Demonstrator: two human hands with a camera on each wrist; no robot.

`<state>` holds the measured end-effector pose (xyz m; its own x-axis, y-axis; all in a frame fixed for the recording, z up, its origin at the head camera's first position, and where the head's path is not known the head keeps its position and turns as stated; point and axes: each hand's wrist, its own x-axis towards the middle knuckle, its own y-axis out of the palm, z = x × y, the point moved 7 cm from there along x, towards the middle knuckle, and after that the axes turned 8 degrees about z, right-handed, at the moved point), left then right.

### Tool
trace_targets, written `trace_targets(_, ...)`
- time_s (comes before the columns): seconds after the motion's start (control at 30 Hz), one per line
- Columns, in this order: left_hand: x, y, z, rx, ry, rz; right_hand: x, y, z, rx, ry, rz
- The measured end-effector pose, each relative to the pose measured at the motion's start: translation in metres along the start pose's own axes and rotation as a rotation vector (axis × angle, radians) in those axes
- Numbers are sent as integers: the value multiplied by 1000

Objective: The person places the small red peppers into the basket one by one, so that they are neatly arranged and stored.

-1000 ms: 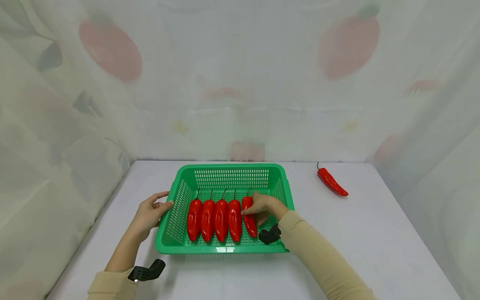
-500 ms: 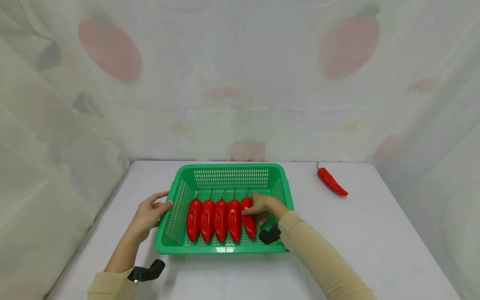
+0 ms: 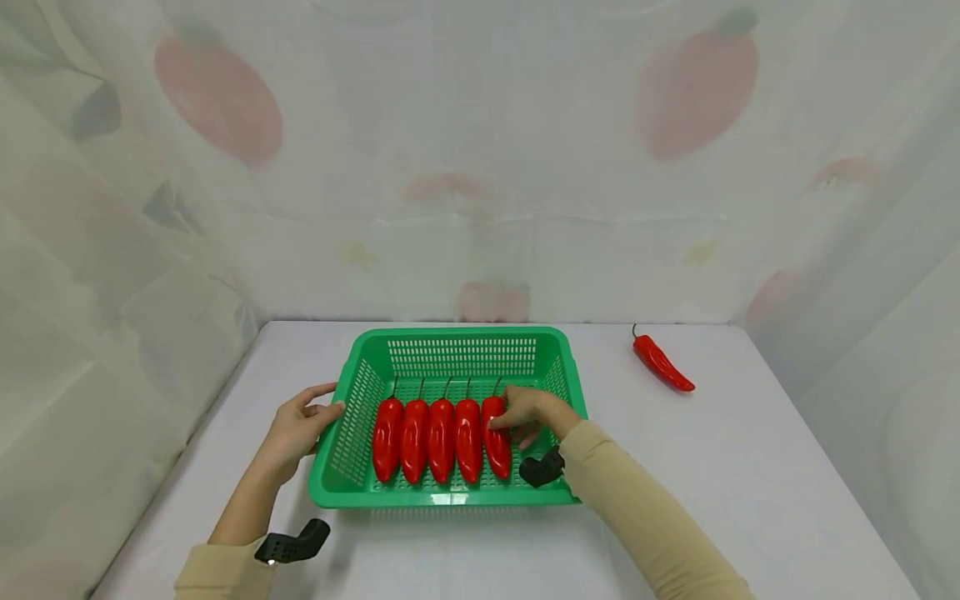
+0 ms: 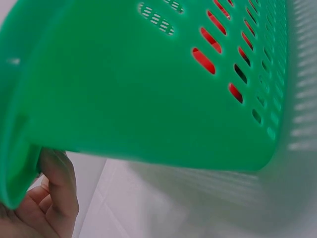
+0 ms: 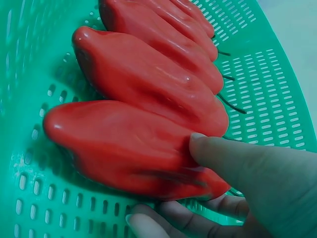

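A green plastic basket [image 3: 450, 500] sits on the white table with several red chili peppers lying side by side in it, stems toward the far wall. My left hand [image 3: 296, 429] grips the basket's left rim; in the left wrist view its curled fingers [image 4: 62, 186] show under the rim. Inside the basket, my right hand [image 3: 531, 410] holds the rightmost red chili pepper [image 5: 124, 144] near its stem end. The thumb [image 5: 213, 151] lies on top of that pepper, and the other fingers are at its side. The neighbouring pepper [image 5: 143, 79] lies close alongside it.
Another red chili pepper [image 3: 663, 364] lies on the table [image 3: 720, 467] near the back right, outside the basket. White printed curtains [image 3: 450, 167] hang behind and at both sides of the table. Black wrist devices [image 3: 294, 543] sit at both sleeves.
The rightmost pepper in the basket has shifted slightly left and straightened beside its neighbour. My right thumb has moved a little to the right over it. My left hand stays on the rim.
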<state>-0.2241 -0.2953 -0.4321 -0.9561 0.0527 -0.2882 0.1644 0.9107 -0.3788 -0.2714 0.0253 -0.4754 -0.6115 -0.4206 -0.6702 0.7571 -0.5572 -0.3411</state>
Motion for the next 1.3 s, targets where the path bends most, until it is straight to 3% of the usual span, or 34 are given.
trace_targets(0.9,0,0,-1,12,-9,-6,-6,-1,2,-61,-3,3)
trace_targets(1.3,1,0,0,12,-12,-10,-10,-21,10,-122,-65,-93)
